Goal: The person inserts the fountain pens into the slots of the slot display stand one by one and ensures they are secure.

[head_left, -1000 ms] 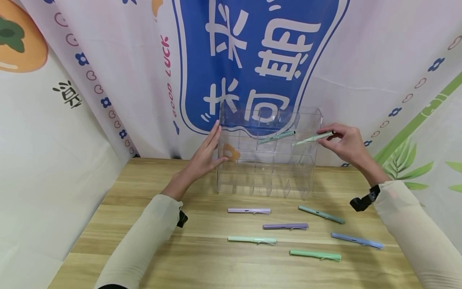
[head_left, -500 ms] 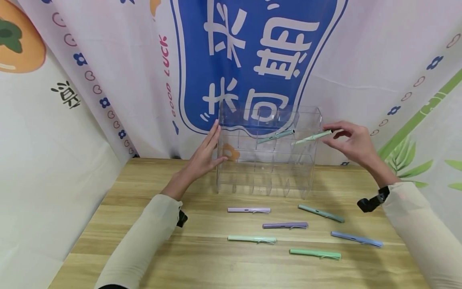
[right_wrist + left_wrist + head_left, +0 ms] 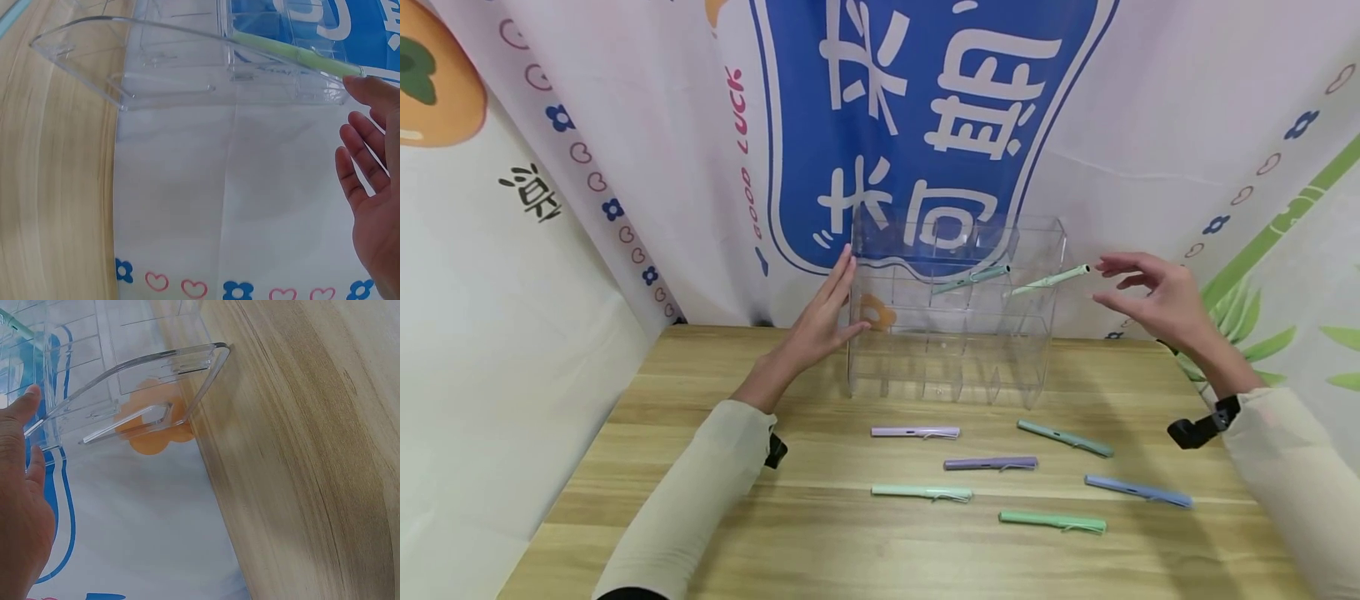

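A clear acrylic organizer with tiered compartments stands upright at the back of the table. My left hand rests against its left side, fingers straight and thumb at the front; the left wrist view shows fingertips at the clear edge. Two pens lean in the upper tier: a teal pen near the middle and a pale green pen at the right, its end jutting past the side panel. My right hand hovers just right of that pen in the head view, fingers loosely bent and parted, holding nothing.
Several pens lie on the wooden table in front of the organizer: lilac, purple, mint, green, teal and blue. A printed curtain hangs close behind the organizer.
My right hand has let go of the pale green pen and drawn away to the right. The pen stays leaning in the organizer. The left hand holds its place.
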The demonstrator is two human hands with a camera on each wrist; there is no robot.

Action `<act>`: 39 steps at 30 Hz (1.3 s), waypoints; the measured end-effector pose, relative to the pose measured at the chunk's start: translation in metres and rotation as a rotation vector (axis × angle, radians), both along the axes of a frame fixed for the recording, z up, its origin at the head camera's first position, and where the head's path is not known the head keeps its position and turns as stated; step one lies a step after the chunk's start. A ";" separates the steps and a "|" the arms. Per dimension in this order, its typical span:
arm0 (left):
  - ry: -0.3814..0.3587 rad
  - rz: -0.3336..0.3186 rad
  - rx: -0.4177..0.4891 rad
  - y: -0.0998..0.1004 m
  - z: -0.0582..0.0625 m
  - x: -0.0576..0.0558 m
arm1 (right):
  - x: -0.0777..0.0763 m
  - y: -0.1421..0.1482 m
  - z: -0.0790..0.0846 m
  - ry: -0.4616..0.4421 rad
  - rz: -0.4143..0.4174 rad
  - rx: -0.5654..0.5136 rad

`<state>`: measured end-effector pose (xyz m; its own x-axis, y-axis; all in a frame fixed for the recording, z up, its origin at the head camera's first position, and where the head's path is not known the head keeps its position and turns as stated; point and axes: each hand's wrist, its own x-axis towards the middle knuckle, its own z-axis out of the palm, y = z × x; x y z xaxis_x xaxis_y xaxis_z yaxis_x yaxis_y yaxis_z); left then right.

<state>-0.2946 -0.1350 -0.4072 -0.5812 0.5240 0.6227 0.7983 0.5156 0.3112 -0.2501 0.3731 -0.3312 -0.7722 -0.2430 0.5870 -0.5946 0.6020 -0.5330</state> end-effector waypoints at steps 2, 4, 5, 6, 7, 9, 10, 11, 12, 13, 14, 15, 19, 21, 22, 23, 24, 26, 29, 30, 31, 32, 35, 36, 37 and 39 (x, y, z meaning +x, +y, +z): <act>0.010 -0.002 0.002 0.000 0.000 0.000 | 0.003 0.004 -0.001 -0.019 -0.018 0.015; 0.020 -0.001 0.006 -0.001 0.000 -0.001 | 0.006 0.009 -0.002 -0.042 -0.026 0.027; 0.022 -0.002 0.006 -0.001 0.000 -0.001 | 0.008 0.011 -0.002 -0.051 -0.028 0.036; 0.023 -0.002 0.006 -0.001 0.000 -0.001 | 0.010 0.013 -0.002 -0.058 -0.027 0.040; 0.021 -0.001 0.004 -0.001 0.000 0.000 | 0.012 0.015 -0.003 -0.066 -0.022 0.043; 0.019 -0.002 0.005 -0.001 0.001 0.000 | 0.015 0.018 -0.004 -0.080 -0.016 0.051; 0.015 -0.002 0.003 -0.001 0.002 0.000 | 0.017 0.020 -0.004 -0.089 -0.014 0.054; 0.014 -0.003 0.002 -0.001 0.002 0.000 | 0.019 0.021 -0.005 -0.099 -0.015 0.057; 0.015 -0.004 0.002 -0.002 0.003 0.000 | 0.021 0.022 -0.006 -0.112 -0.018 0.056; 0.013 -0.003 0.003 -0.002 0.003 0.001 | 0.023 0.024 -0.006 -0.125 -0.022 0.061; 0.013 -0.003 0.003 -0.002 0.003 0.001 | 0.025 0.025 -0.007 -0.143 -0.032 0.065; 0.012 -0.003 0.003 -0.002 0.003 0.001 | 0.028 0.026 -0.008 -0.159 -0.041 0.069; 0.011 -0.005 0.009 -0.003 0.002 0.001 | 0.036 0.031 -0.013 -0.191 -0.057 0.100; 0.013 -0.008 0.012 -0.003 0.001 0.001 | 0.040 0.033 -0.016 -0.174 -0.046 0.116; 0.017 -0.009 0.013 -0.003 0.000 0.001 | 0.042 0.034 -0.018 -0.162 -0.034 0.122; 0.019 -0.009 0.013 -0.003 0.000 0.001 | 0.043 0.034 -0.020 -0.149 -0.023 0.128; 0.018 -0.009 0.013 -0.003 0.000 0.001 | 0.045 0.036 -0.022 -0.141 -0.013 0.131; 0.017 -0.007 0.012 -0.003 0.000 0.001 | 0.048 0.038 -0.026 -0.141 -0.005 0.129; 0.017 -0.006 0.007 -0.002 -0.001 0.001 | 0.054 0.042 -0.032 -0.177 -0.024 0.140; 0.018 -0.007 0.007 -0.002 -0.001 0.001 | 0.057 0.043 -0.034 -0.191 -0.035 0.145; 0.021 -0.007 0.007 -0.002 0.000 0.001 | 0.059 0.045 -0.036 -0.203 -0.045 0.152; 0.022 -0.008 0.006 -0.001 0.000 0.001 | 0.061 0.046 -0.038 -0.215 -0.054 0.158; 0.021 -0.012 0.006 -0.001 0.001 0.001 | 0.068 0.049 -0.044 -0.235 -0.060 0.172; 0.019 -0.012 0.006 -0.001 0.001 0.001 | 0.070 0.050 -0.046 -0.240 -0.055 0.170; 0.017 -0.011 0.006 -0.001 0.002 0.002 | 0.072 0.050 -0.047 -0.245 -0.046 0.169; 0.013 -0.009 0.007 -0.001 0.002 0.002 | 0.075 0.051 -0.051 -0.249 -0.015 0.171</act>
<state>-0.2928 -0.1359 -0.4051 -0.5683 0.5250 0.6336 0.8070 0.5060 0.3045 -0.1750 0.4240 -0.3820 -0.8916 -0.3096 0.3306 -0.4487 0.7031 -0.5517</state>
